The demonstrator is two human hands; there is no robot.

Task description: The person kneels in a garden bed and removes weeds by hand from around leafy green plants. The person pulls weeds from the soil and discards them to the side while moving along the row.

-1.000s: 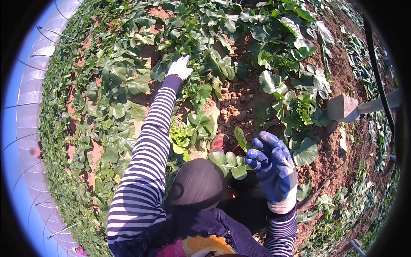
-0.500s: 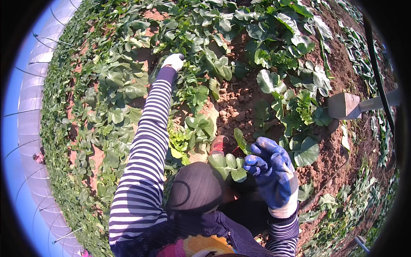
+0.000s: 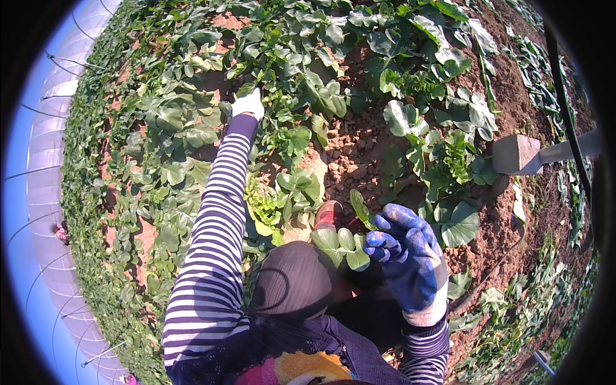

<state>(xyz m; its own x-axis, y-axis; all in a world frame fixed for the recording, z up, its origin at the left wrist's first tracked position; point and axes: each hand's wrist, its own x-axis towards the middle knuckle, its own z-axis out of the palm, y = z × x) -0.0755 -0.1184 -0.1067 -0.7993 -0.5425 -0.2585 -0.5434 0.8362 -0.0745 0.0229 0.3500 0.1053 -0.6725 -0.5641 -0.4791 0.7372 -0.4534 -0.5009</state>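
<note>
My left arm, in a navy and white striped sleeve, reaches forward into broad-leaved green plants. My left hand, in a white-backed glove, is down among the leaves. Foliage and the back of the glove hide its fingers, so its grip does not show. Close to my body on the right, my right hand wears a blue-coated glove with a pale cuff. Its fingers are loosely bent and apart, with nothing seen in them. Beside its thumb are the lobed leaves of a small plant.
My bent knee and a reddish shoe are in the row on brown clods. A concrete block with a grey pole stands at the right, near a dark hose. Plastic sheeting lines the left.
My left hand has shifted a little left and turned, so the white back of the glove shows and the dark fingertips no longer do. My right hand has barely moved.
</note>
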